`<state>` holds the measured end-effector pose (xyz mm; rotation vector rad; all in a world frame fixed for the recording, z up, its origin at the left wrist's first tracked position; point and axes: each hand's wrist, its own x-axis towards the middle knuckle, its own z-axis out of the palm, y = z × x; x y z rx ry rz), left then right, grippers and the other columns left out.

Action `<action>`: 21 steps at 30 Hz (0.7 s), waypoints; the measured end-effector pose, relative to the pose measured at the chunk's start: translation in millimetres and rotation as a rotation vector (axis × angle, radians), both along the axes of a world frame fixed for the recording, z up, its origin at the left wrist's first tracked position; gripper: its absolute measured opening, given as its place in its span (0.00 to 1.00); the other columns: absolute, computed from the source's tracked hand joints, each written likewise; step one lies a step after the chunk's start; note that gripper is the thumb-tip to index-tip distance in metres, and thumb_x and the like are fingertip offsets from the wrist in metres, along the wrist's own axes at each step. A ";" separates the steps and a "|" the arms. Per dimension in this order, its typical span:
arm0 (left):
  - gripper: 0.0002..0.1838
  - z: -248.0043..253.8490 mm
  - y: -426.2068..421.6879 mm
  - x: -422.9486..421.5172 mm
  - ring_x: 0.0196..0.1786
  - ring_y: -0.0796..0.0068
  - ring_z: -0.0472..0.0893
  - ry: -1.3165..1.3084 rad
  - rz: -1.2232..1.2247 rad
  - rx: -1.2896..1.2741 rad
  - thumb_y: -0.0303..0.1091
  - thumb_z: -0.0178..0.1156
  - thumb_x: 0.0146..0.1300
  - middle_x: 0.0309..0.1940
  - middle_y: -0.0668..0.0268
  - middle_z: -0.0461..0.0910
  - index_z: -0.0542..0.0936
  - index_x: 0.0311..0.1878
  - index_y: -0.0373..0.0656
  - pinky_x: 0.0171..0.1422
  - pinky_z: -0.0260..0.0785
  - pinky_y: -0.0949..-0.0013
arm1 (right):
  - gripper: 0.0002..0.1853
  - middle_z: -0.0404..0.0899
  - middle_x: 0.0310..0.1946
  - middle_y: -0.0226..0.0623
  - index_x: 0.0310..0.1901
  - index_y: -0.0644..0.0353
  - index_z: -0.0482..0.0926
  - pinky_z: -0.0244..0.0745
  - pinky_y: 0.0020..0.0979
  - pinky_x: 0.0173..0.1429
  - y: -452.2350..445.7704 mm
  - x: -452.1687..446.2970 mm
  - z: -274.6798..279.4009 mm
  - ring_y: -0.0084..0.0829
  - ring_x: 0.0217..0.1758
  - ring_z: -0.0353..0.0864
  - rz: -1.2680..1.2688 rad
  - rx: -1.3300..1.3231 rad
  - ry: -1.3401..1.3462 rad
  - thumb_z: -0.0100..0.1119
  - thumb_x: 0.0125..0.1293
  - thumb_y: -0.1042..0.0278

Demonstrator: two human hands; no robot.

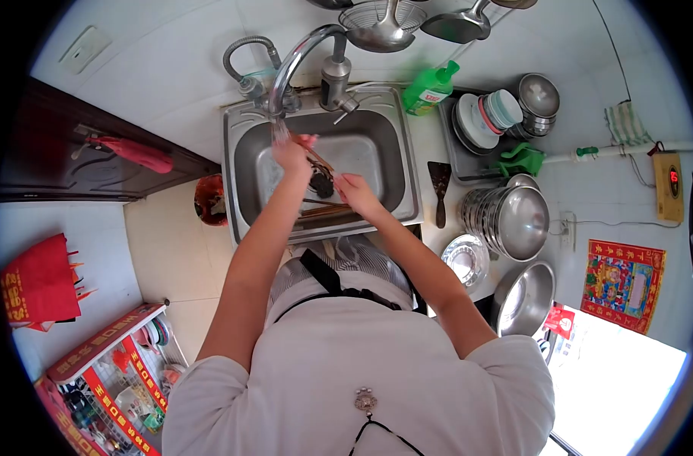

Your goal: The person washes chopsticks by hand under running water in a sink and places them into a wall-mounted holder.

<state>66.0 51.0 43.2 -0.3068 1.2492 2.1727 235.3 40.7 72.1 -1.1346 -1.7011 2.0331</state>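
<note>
Over the stainless steel sink [396, 163], both my hands are closed around a small bunch of brown chopsticks [320, 163]. Under the faucet [289, 64], my left hand [293, 156] grips the upper end and is slightly blurred by motion; water seems to fall near its fingers. My right hand [355, 194] pinches the lower end, lower and to the right. Beneath the bunch shows the dark drain [321, 185]. More brown sticks [323, 211] lie along the near side of the basin, partly hidden by my right hand.
Right of the sink are a spatula [440, 194], stacked metal bowls [513, 220], a large metal basin [525, 296] and a rack of dishes [456, 156]. A green detergent bottle [430, 90] stands behind. Ladles [384, 34] hang above the faucet.
</note>
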 end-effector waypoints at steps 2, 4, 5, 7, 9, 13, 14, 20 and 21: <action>0.13 -5.2 0.8 -23.5 0.19 0.64 0.74 -0.079 0.114 0.019 0.41 0.38 0.70 0.21 0.58 0.69 0.60 0.39 0.39 0.29 0.79 0.59 | 0.19 0.59 0.14 0.21 0.23 0.58 0.68 0.52 0.21 0.19 3.1 15.4 -2.8 0.15 0.16 0.57 0.069 0.100 -0.033 0.45 0.69 0.55; 0.15 8.0 -2.1 -33.7 0.19 0.64 0.74 0.004 0.172 0.012 0.43 0.38 0.70 0.22 0.57 0.70 0.60 0.39 0.39 0.29 0.79 0.59 | 0.20 0.62 0.14 0.24 0.22 0.59 0.69 0.56 0.23 0.21 4.5 24.3 2.2 0.17 0.17 0.59 0.045 0.041 -0.068 0.46 0.68 0.55; 0.12 11.9 -4.6 -25.1 0.22 0.63 0.75 -0.007 0.093 0.003 0.38 0.37 0.70 0.24 0.56 0.70 0.60 0.38 0.38 0.30 0.80 0.59 | 0.21 0.64 0.13 0.26 0.21 0.60 0.70 0.58 0.24 0.22 5.6 26.5 4.0 0.18 0.17 0.60 0.036 0.011 -0.085 0.47 0.68 0.55; 0.09 13.0 -4.2 0.8 0.22 0.63 0.75 0.054 0.013 -0.049 0.34 0.37 0.69 0.24 0.56 0.71 0.59 0.38 0.38 0.30 0.80 0.59 | 0.20 0.61 0.13 0.22 0.22 0.57 0.68 0.54 0.22 0.18 9.9 26.2 4.4 0.16 0.15 0.57 0.045 0.029 -0.126 0.45 0.68 0.53; 0.04 23.5 -5.1 20.6 0.24 0.62 0.76 0.046 -0.037 -0.027 0.27 0.37 0.66 0.23 0.55 0.71 0.60 0.39 0.37 0.31 0.80 0.58 | 0.20 0.59 0.13 0.21 0.23 0.55 0.68 0.51 0.21 0.16 11.6 27.4 5.3 0.15 0.14 0.55 0.050 0.040 -0.135 0.44 0.68 0.52; 0.06 -2.5 6.4 -9.5 0.20 0.61 0.76 -0.104 0.061 0.080 0.29 0.38 0.67 0.21 0.55 0.72 0.60 0.39 0.35 0.33 0.80 0.56 | 0.20 0.60 0.12 0.21 0.23 0.55 0.68 0.51 0.21 0.16 6.7 30.4 23.0 0.15 0.13 0.55 0.088 0.026 -0.106 0.43 0.68 0.51; 0.07 -2.5 7.6 -10.9 0.20 0.60 0.76 -0.069 0.054 0.071 0.30 0.38 0.68 0.22 0.55 0.73 0.61 0.40 0.35 0.32 0.80 0.57 | 0.20 0.60 0.12 0.21 0.23 0.55 0.68 0.51 0.21 0.16 6.1 28.5 27.7 0.15 0.13 0.55 0.106 0.019 -0.100 0.43 0.68 0.51; 0.14 35.6 -10.9 16.1 0.22 0.60 0.80 0.100 -0.225 0.035 0.38 0.41 0.69 0.24 0.53 0.77 0.64 0.46 0.35 0.29 0.76 0.65 | 0.19 0.61 0.13 0.23 0.24 0.56 0.68 0.54 0.21 0.16 10.9 -6.8 20.8 0.16 0.13 0.56 0.157 -0.154 -0.082 0.42 0.69 0.53; 0.15 36.3 -17.2 21.6 0.23 0.61 0.80 0.127 -0.290 0.018 0.39 0.41 0.69 0.25 0.53 0.77 0.65 0.47 0.35 0.29 0.75 0.66 | 0.18 0.62 0.13 0.24 0.25 0.57 0.69 0.55 0.21 0.17 11.4 -13.7 16.1 0.16 0.13 0.57 0.150 -0.193 -0.030 0.42 0.69 0.54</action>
